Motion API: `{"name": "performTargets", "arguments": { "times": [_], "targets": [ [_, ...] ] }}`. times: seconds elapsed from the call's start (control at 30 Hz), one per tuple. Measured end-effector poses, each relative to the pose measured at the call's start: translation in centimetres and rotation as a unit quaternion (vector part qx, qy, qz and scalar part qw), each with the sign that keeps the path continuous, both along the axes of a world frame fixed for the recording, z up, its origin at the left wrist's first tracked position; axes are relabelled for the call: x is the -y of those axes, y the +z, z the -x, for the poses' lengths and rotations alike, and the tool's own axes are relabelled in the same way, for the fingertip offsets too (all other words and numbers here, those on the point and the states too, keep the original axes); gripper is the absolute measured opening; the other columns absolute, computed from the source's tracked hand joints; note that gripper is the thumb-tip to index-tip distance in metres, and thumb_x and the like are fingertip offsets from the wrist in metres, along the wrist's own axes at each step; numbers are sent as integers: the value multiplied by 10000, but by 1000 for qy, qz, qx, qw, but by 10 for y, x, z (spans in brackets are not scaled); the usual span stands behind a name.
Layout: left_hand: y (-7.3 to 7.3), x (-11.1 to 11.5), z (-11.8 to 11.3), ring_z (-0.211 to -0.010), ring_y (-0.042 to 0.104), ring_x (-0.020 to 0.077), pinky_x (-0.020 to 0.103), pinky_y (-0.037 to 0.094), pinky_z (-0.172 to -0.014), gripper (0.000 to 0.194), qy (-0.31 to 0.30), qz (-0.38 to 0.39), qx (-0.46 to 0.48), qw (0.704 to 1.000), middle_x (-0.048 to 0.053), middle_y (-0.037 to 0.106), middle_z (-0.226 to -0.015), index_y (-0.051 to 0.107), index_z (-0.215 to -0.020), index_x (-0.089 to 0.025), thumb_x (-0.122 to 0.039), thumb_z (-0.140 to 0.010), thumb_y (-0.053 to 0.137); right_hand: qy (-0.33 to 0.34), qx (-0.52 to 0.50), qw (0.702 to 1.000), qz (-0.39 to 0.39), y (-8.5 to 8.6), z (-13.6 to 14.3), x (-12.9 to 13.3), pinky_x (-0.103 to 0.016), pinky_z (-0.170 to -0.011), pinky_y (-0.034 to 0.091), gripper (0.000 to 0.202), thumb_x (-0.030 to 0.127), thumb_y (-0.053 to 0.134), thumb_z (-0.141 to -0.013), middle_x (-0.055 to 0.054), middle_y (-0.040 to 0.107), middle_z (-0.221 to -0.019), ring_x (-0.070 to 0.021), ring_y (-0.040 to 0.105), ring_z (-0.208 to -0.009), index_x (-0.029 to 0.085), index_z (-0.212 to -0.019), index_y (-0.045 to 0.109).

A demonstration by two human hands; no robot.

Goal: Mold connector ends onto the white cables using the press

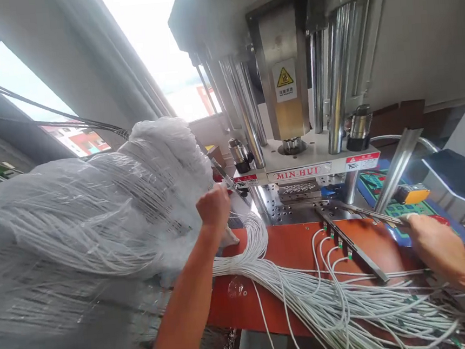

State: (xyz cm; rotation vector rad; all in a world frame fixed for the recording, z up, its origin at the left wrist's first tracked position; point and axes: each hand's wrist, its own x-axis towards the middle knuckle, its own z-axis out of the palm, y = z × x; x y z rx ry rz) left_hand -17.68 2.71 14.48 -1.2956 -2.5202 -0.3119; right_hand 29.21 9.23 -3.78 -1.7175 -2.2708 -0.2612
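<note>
My left hand (214, 206) is closed in a fist beside the plastic-wrapped cable bundle (137, 199), close to a slanted metal post (222, 170). What its fingers hold, if anything, is hidden. At the right, my right hand (436, 241) grips the near end of a narrow metal bar (368, 213) whose far end reaches toward the press bed. A second metal bar (359, 253) lies on the red-brown board (287, 245), with several white cables and small green-tipped connectors along its side. A thick bundle of white cables (303, 293) spreads across the board.
A MIN-HUI press (303, 172) with chrome columns stands ahead, a metal mold block (299, 190) under its plate. Right of it are a green-and-blue control panel (418, 207), a silver post (397, 171) and a black lamp-like box (460, 173). Loose cables hang over the board's front edge.
</note>
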Motion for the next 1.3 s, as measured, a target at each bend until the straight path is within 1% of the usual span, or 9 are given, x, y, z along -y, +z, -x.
{"name": "performTargets", "arguments": {
  "times": [0.07,0.17,0.27,0.37,0.47,0.8,1.0,1.17,1.3],
  "targets": [
    [-23,5,-40,-985,637,252,368,480,-849,333,-194,-35,-21,980,113,699,-953,663,-1001,-183,-342,-980,371,-10,16,1000,22,-2,-1,4,-372,-664,390,220,253,336,-975,-109,615,-867,-290,585,-828,194,-928,543],
    [-71,-7,-103,-1115,574,196,326,479,-940,249,-524,8,21,852,46,679,-1110,621,-1148,-235,-247,-922,517,-17,25,998,60,-3,13,7,-354,-689,371,202,198,339,-972,-105,604,-900,-274,570,-866,178,-949,539],
    [-116,-38,-142,-1319,424,195,347,381,-1105,416,-626,58,49,777,33,588,-1318,551,-1266,-216,-156,-856,584,-9,14,995,96,-5,32,5,-324,-666,339,197,173,331,-976,-98,585,-922,-249,541,-862,176,-949,527],
    [-143,-68,-151,-1365,372,226,401,373,-1113,476,-621,136,60,770,43,559,-1358,533,-1288,-209,-155,-823,621,14,10,993,113,-9,46,-1,-308,-654,313,143,185,388,-967,-92,578,-915,-230,509,-843,175,-924,524],
    [-153,-82,-146,-1331,407,252,448,395,-1078,463,-617,156,59,769,49,563,-1337,541,-1259,-226,-232,-814,666,23,15,993,111,-10,53,-6,-321,-647,284,133,173,407,-954,-104,586,-950,-252,483,-890,177,-916,534],
    [-152,-72,-130,-1084,519,235,369,458,-975,320,-635,127,93,757,63,638,-1077,610,-1079,-191,-210,-768,682,71,20,992,103,4,78,-9,-363,-695,377,175,236,483,-920,-125,601,-1077,-300,526,-1015,188,-1058,578],
    [-155,-60,-120,-1102,527,219,346,450,-991,344,-624,118,148,758,52,620,-1109,606,-1111,-200,-211,-773,670,234,-41,966,103,12,95,40,-389,-791,467,642,274,634,-803,-109,640,-1140,-285,585,-1022,226,-1394,389],
    [-161,-56,-116,-1069,549,211,333,464,-978,351,-601,104,156,777,54,632,-1097,632,-1107,-186,-216,-760,683,229,-38,966,113,-8,105,50,-384,-784,491,512,186,570,-828,-103,673,-1032,-271,607,-952,209,-1332,482],
    [-154,-63,-107,-1081,550,223,345,459,-992,377,-555,44,137,819,61,650,-1112,656,-1098,-181,-232,-730,721,254,-52,964,64,0,107,18,-387,-796,477,295,191,528,-865,-105,669,-1036,-263,592,-947,201,-1150,603]
  ]
}}
